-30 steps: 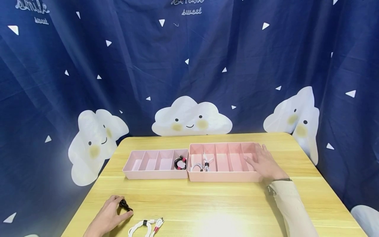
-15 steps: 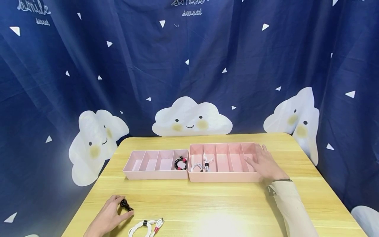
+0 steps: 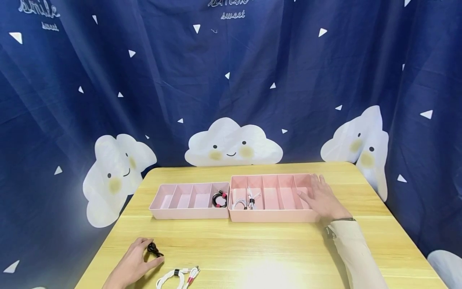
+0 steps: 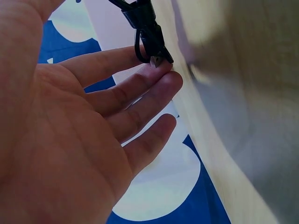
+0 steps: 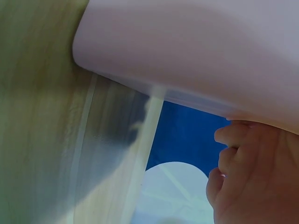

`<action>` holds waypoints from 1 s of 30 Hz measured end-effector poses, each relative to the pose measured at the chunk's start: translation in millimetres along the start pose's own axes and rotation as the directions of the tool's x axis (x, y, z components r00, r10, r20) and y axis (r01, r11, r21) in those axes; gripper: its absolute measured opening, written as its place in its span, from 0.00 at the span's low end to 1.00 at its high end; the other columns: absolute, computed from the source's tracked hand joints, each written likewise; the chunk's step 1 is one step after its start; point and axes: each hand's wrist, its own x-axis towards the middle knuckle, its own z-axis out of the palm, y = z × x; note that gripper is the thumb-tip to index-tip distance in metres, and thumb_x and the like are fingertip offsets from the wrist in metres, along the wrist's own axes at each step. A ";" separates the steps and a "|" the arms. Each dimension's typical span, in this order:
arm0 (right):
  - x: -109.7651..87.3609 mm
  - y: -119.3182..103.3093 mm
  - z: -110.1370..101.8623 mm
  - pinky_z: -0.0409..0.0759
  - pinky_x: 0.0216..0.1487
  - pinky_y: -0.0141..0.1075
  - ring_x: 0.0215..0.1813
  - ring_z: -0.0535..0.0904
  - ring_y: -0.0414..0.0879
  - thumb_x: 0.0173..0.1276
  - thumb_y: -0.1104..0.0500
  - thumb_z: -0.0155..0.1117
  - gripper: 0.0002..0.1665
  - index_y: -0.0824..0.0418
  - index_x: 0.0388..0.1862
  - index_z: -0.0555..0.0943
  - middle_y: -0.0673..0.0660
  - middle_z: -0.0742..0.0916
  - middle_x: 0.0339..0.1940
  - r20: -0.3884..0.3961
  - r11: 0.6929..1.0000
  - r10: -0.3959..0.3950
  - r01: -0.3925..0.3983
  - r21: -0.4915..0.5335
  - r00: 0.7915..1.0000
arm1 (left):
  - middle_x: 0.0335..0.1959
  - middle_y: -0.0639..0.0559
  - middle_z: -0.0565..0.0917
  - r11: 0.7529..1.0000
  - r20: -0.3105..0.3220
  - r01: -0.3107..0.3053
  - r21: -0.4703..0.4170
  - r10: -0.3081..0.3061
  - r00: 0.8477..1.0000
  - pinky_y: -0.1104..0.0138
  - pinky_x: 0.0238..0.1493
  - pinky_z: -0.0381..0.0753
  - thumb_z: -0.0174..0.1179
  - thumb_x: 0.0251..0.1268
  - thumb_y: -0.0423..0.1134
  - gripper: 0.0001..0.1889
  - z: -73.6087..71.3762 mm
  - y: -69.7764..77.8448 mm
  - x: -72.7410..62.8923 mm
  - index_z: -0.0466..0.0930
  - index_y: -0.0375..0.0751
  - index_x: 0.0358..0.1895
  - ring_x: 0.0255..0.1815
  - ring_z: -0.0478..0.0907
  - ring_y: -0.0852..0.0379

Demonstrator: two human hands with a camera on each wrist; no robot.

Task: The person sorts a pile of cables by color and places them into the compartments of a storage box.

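Note:
My left hand [image 3: 131, 263] pinches a small bundled black cable [image 3: 153, 249] between thumb and fingers, low over the table's front left. In the left wrist view the cable's coiled black strain relief [image 4: 139, 15] and a metal plug tip show at the fingertips; the other fingers spread apart. A white cable [image 3: 166, 277] with a black tie lies just right of that hand. My right hand [image 3: 326, 200] holds the right end of the pink divided box [image 3: 274, 216], thumb over the rim and fingers outside its end wall. White cables [image 3: 251, 199] lie in its two left compartments.
A paler pink divided box [image 3: 189, 213] stands against the left end of the pink one, a coiled black cable [image 3: 220, 198] with red ties in its right compartment. Both stand toward the back of the wooden table [image 3: 234, 245]. A blue cloud-print curtain [image 3: 231, 88] hangs behind.
My left hand and its black cable have shifted very slightly to the right. The right hand and both boxes stay where they were.

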 end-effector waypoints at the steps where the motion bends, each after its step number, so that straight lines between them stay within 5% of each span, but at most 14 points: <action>1: 0.2 0.1 0.0 0.41 0.81 0.69 0.83 0.37 0.79 0.80 0.34 0.47 0.57 0.80 0.81 0.44 0.81 0.48 0.82 0.001 1.000 0.000 0.000 -0.003 1.000 | 0.57 0.35 0.79 1.000 -0.003 0.001 -0.001 -0.001 1.000 0.45 0.57 0.82 0.72 0.57 0.62 0.47 0.3 0.1 -0.2 0.75 0.21 0.65 0.57 0.80 0.38; 30: -1.2 -3.0 -1.4 0.41 0.81 0.68 0.83 0.38 0.79 0.80 0.34 0.47 0.57 0.80 0.81 0.44 0.81 0.48 0.82 -0.002 1.000 -0.002 0.002 0.002 1.000 | 0.62 0.34 0.76 0.996 -0.053 -0.088 -0.016 0.087 0.995 0.45 0.60 0.81 0.73 0.58 0.61 0.47 -8.9 25.9 7.2 0.74 0.23 0.67 0.60 0.78 0.40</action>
